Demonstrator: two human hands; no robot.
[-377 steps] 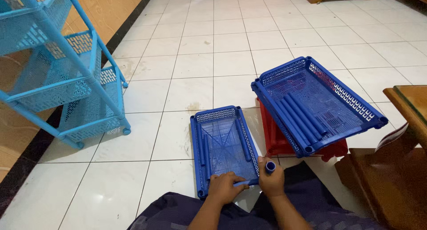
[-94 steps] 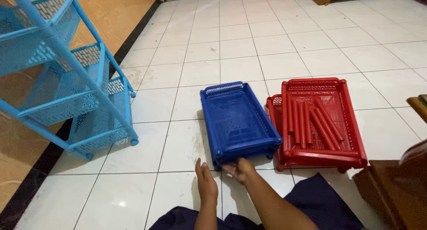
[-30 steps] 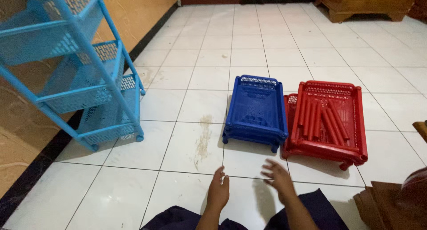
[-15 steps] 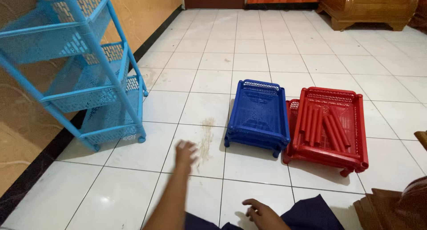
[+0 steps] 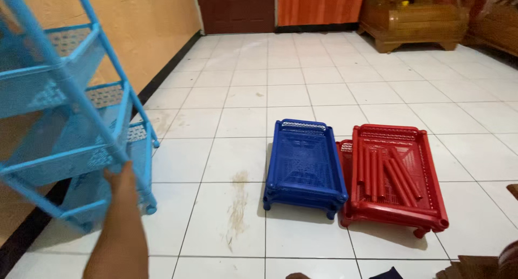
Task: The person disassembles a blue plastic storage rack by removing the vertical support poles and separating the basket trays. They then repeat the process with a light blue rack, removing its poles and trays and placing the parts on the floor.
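- Head view: the left hand (image 5: 123, 177) reaches up to the light-blue plastic three-tier rack (image 5: 70, 122), which stands at the left against the orange wall (image 5: 156, 25). The fingers meet a slanted upright post of the rack near the middle shelf; the hand is seen from behind, so whether the fingers wrap the post or only touch it cannot be told.
- The rack leans in the frame, with perforated basket shelves one above another and small feet on the white tiled floor (image 5: 243, 122).
- The right hand (image 5: 298, 276) shows only as a sliver at the bottom edge; its state cannot be told.
- On the floor in the middle lies a dark-blue plastic perforated tray (image 5: 303, 165), apparently stacked on another of its kind, short legs down.
- Just to its right, touching or almost touching, lies a red plastic perforated tray (image 5: 394, 176), also stacked, with several loose red plastic tubes (image 5: 386, 174) lying inside it.
- A brownish smear (image 5: 237, 203) marks the tiles left of the blue tray.
- A dark wooden door (image 5: 237, 9) and carved wooden furniture (image 5: 415, 20) stand at the far end of the room.
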